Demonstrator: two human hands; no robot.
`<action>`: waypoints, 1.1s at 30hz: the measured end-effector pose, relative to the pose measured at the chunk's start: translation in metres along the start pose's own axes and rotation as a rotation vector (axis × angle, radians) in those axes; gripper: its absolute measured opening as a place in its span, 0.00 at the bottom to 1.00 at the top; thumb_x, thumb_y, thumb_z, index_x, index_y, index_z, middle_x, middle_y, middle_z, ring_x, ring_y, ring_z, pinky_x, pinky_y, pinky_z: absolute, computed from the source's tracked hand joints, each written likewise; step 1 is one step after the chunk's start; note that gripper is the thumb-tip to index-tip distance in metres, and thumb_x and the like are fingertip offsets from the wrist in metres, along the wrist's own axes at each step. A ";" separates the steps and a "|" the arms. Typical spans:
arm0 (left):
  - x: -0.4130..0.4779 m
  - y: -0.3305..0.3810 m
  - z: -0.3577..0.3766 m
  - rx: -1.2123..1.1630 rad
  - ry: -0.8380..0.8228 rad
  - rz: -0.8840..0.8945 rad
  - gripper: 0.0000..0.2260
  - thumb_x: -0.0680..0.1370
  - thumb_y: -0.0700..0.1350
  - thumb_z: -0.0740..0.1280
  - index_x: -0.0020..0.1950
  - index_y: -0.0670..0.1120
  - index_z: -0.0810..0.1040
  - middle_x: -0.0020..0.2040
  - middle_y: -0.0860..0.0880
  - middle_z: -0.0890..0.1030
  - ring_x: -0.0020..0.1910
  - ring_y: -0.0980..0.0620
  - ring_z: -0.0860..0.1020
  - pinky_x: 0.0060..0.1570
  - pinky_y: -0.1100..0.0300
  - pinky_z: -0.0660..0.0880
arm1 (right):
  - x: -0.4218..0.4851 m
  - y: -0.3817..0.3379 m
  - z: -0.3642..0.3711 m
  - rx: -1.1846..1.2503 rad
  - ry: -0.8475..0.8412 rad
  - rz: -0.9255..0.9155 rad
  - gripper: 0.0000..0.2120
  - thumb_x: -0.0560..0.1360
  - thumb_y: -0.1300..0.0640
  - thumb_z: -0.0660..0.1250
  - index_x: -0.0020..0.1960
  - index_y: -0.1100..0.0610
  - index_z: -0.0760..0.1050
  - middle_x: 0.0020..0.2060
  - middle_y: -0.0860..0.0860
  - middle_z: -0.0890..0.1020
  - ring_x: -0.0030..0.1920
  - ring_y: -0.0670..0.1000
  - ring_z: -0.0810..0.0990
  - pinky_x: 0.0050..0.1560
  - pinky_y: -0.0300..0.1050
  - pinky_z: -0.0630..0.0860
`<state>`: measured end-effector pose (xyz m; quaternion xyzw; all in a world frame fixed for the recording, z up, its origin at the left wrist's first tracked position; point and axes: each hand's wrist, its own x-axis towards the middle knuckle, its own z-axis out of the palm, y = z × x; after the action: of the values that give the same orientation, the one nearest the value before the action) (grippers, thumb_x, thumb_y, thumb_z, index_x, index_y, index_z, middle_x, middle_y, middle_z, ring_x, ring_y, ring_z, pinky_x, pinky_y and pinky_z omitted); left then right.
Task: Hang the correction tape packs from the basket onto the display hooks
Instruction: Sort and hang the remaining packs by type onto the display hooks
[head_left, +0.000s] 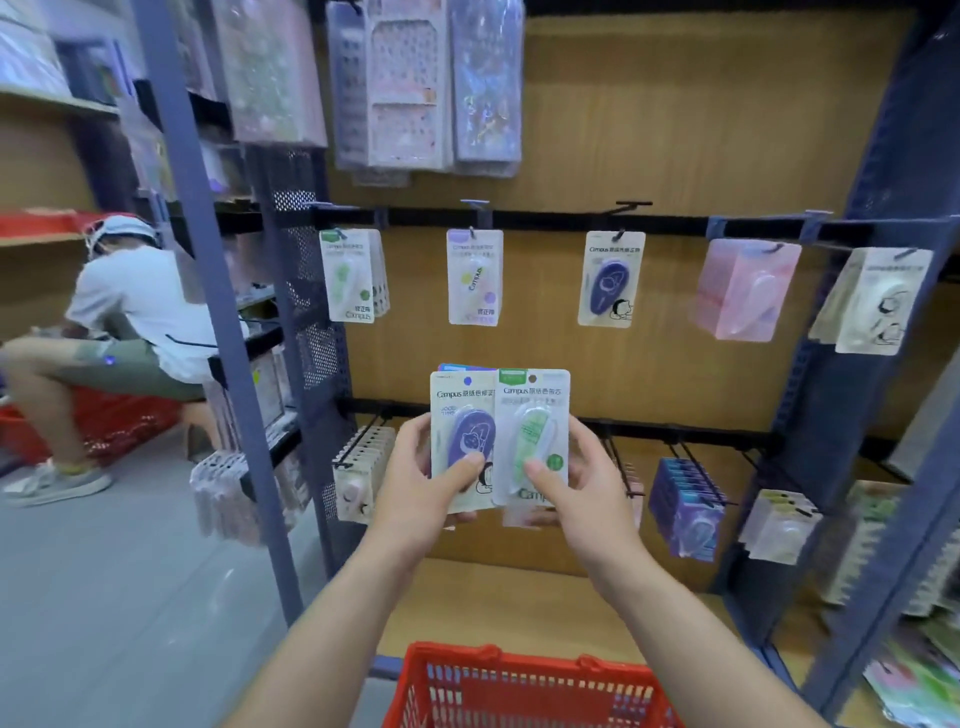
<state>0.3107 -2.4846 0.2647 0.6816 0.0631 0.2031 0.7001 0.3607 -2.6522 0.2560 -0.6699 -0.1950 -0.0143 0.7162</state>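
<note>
My left hand (426, 480) holds a small stack of correction tape packs with a purple pack (461, 421) on top, thumb pressed on its front. My right hand (574, 475) pinches a green pack (532, 415) that overlaps the purple one. Both are held up in front of the display. On the upper row of hooks hang a green pack (347, 275), a white-purple pack (474, 277), a dark purple pack (611, 279), a pink pack (745, 288) and a white pack (878, 301). The red basket (530, 686) sits below my arms.
The lower hook rail (675, 434) carries full rows of packs at left (358, 467) and right (685, 506). Blue shelf uprights (208, 312) frame the wooden back panel. A person (124, 322) crouches at the left by another red basket (119, 421).
</note>
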 end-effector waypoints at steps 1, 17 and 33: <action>0.007 0.003 -0.009 -0.014 0.025 0.018 0.19 0.79 0.42 0.73 0.64 0.58 0.72 0.56 0.58 0.85 0.49 0.55 0.86 0.39 0.50 0.84 | 0.008 -0.003 0.011 -0.002 -0.013 -0.016 0.22 0.80 0.63 0.69 0.66 0.39 0.72 0.56 0.43 0.86 0.52 0.48 0.87 0.40 0.53 0.85; 0.111 -0.018 -0.157 -0.051 0.357 0.243 0.23 0.74 0.42 0.77 0.62 0.58 0.73 0.60 0.52 0.84 0.59 0.52 0.83 0.58 0.48 0.81 | 0.211 -0.032 0.198 -0.116 -0.069 -0.197 0.18 0.78 0.58 0.73 0.63 0.48 0.69 0.52 0.50 0.85 0.46 0.49 0.87 0.37 0.46 0.84; 0.135 -0.031 -0.161 -0.164 0.348 0.181 0.28 0.63 0.55 0.78 0.61 0.59 0.72 0.59 0.51 0.85 0.56 0.49 0.85 0.54 0.46 0.83 | 0.261 -0.020 0.221 -0.314 0.027 -0.235 0.25 0.77 0.50 0.74 0.72 0.50 0.70 0.50 0.46 0.82 0.46 0.47 0.84 0.41 0.46 0.84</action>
<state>0.3809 -2.2846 0.2492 0.5798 0.1049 0.3841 0.7108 0.5383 -2.3778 0.3583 -0.7457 -0.2578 -0.1370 0.5989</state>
